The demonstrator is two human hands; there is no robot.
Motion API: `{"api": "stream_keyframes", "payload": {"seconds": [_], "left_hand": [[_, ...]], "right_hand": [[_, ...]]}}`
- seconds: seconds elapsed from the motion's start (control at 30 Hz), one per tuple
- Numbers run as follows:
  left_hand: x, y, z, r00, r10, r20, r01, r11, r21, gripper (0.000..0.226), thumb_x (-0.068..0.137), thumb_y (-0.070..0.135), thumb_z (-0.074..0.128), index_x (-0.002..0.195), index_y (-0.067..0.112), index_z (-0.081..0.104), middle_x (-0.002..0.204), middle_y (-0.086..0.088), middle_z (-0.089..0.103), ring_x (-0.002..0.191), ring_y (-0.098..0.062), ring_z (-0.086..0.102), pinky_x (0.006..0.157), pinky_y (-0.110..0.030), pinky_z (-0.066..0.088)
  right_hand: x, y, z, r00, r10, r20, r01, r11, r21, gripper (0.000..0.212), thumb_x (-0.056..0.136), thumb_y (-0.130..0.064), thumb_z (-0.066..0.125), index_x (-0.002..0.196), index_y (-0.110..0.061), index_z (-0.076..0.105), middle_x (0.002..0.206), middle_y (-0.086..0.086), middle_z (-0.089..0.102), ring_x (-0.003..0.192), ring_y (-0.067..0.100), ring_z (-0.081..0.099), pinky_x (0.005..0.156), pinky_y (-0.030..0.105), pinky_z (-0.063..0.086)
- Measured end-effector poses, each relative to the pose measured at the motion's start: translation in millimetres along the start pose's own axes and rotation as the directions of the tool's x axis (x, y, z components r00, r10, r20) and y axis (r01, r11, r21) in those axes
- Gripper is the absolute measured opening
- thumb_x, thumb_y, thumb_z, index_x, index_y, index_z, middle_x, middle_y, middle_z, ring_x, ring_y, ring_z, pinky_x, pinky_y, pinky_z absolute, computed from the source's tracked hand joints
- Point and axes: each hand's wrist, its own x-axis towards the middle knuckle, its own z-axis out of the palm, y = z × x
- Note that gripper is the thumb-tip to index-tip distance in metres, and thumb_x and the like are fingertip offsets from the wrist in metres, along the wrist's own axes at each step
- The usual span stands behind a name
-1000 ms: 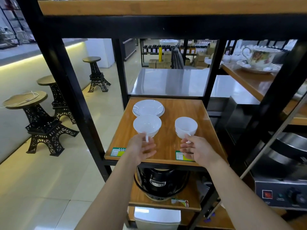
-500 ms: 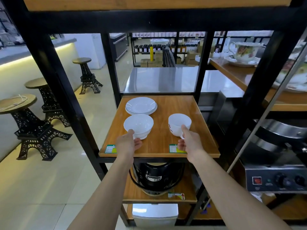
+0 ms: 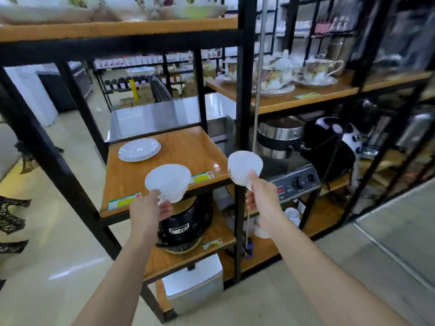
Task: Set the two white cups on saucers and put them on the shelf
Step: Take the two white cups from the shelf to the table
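My left hand (image 3: 149, 209) grips a wide white cup (image 3: 168, 181) by its handle, held in the air just in front of the wooden shelf (image 3: 179, 158). My right hand (image 3: 261, 196) holds the second white cup (image 3: 244, 167), tilted, to the right of the shelf's front corner and in front of the black post. A stack of white saucers (image 3: 139, 149) lies at the back left of the shelf board. Both cups are off the shelf and apart from the saucers.
A black upright post (image 3: 243, 90) stands between this shelf and the right-hand rack with floral teacups (image 3: 320, 69). A black cooker (image 3: 186, 222) sits on the shelf below. An appliance with knobs (image 3: 296, 182) sits at the right. Shelf above at head height.
Both hands have lifted the cups off the shelf and drawn them toward me. The view has swung to the right, and the frame is blurred by that motion.
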Motion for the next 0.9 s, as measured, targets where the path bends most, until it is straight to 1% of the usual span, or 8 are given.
{"api": "stream_keyframes", "payload": {"seconds": [0.07, 0.13, 0.3, 0.4, 0.47, 0.6, 0.73, 0.9], "left_hand": [[-23.7, -0.7, 21.0, 0.996, 0.019, 0.083, -0.023, 0.999, 0.049, 0.009, 0.089, 0.013, 0.051, 0.084, 0.006, 0.052, 0.063, -0.012, 0.055, 0.054, -0.023, 0.057, 0.048, -0.030, 0.053], [-46.0, -1.3, 49.0, 0.983, 0.041, 0.181, -0.060, 0.993, 0.099, 0.008, 0.090, 0.013, 0.050, 0.090, 0.005, 0.050, 0.064, -0.013, 0.057, 0.055, -0.023, 0.058, 0.047, -0.030, 0.053], [-115.9, -20.8, 135.3, 0.913, 0.001, 0.409, -0.062, 0.989, 0.136, 0.009, 0.091, 0.014, 0.050, 0.099, 0.012, 0.049, 0.067, -0.011, 0.061, 0.059, -0.023, 0.060, 0.061, -0.037, 0.053], [-170.0, -39.9, 188.8, 0.837, -0.053, 0.545, -0.046, 0.985, 0.168, 0.013, 0.090, 0.015, 0.050, 0.102, 0.010, 0.054, 0.070, -0.014, 0.063, 0.061, -0.024, 0.061, 0.059, -0.033, 0.055], [-213.6, -54.1, 224.7, 0.778, -0.091, 0.622, -0.036, 0.982, 0.188, 0.019, 0.089, 0.016, 0.052, 0.105, 0.006, 0.056, 0.074, -0.015, 0.064, 0.065, -0.025, 0.062, 0.067, -0.037, 0.057], [-310.9, -89.6, 292.7, 0.637, -0.133, 0.759, -0.002, 0.985, 0.175, 0.017, 0.091, 0.018, 0.052, 0.106, 0.009, 0.049, 0.072, -0.013, 0.061, 0.062, -0.022, 0.060, 0.044, -0.023, 0.053], [-411.2, -127.8, 358.7, 0.515, -0.216, 0.830, 0.053, 0.974, 0.221, 0.021, 0.092, 0.020, 0.051, 0.110, 0.009, 0.048, 0.074, -0.014, 0.060, 0.062, -0.024, 0.060, 0.040, -0.023, 0.052], [-524.2, -179.2, 421.8, 0.388, -0.307, 0.869, 0.117, 0.952, 0.284, 0.020, 0.092, 0.017, 0.047, 0.101, -0.001, 0.048, 0.071, -0.016, 0.056, 0.060, -0.027, 0.058, 0.036, -0.022, 0.051]], "right_hand": [[-18.5, -5.0, -31.4, 0.998, -0.004, -0.060, 0.005, 1.000, 0.023, 0.030, 0.090, -0.041, 0.052, 0.075, -0.016, 0.060, 0.051, 0.000, 0.045, 0.032, 0.006, 0.038, 0.032, 0.014, 0.032], [-34.7, -9.9, -68.1, 0.993, -0.007, -0.119, 0.011, 0.999, 0.035, 0.034, 0.090, -0.041, 0.052, 0.073, -0.013, 0.059, 0.050, 0.001, 0.045, 0.033, 0.007, 0.038, 0.033, 0.016, 0.032], [-72.7, -25.3, -182.4, 0.928, -0.066, -0.367, 0.081, 0.996, 0.025, 0.040, 0.089, -0.042, 0.053, 0.062, -0.014, 0.053, 0.052, 0.004, 0.045, 0.040, 0.013, 0.039, 0.036, 0.019, 0.032], [-100.5, -29.3, -259.7, 0.841, -0.083, -0.534, 0.110, 0.994, 0.020, 0.040, 0.088, -0.041, 0.055, 0.056, -0.017, 0.050, 0.047, 0.001, 0.044, 0.034, 0.009, 0.037, 0.035, 0.018, 0.029], [-123.1, -27.8, -314.8, 0.769, -0.099, -0.632, 0.131, 0.991, 0.004, 0.040, 0.089, -0.039, 0.054, 0.057, -0.015, 0.050, 0.047, 0.003, 0.042, 0.030, 0.007, 0.035, 0.033, 0.016, 0.027], [-175.3, -21.4, -424.9, 0.618, -0.077, -0.783, 0.129, 0.992, 0.005, 0.041, 0.089, -0.039, 0.054, 0.058, -0.013, 0.046, 0.049, 0.004, 0.039, 0.033, 0.010, 0.034, 0.036, 0.019, 0.026], [-225.3, -16.6, -528.9, 0.485, -0.012, -0.874, 0.130, 0.990, 0.059, 0.035, 0.087, -0.039, 0.055, 0.063, -0.015, 0.051, 0.054, 0.002, 0.037, 0.047, 0.015, 0.031, 0.048, 0.027, 0.024], [-279.6, -9.9, -644.6, 0.363, 0.009, -0.932, 0.103, 0.993, 0.050, 0.034, 0.087, -0.039, 0.054, 0.065, -0.014, 0.056, 0.053, -0.001, 0.038, 0.046, 0.013, 0.031, 0.043, 0.023, 0.026]]}}
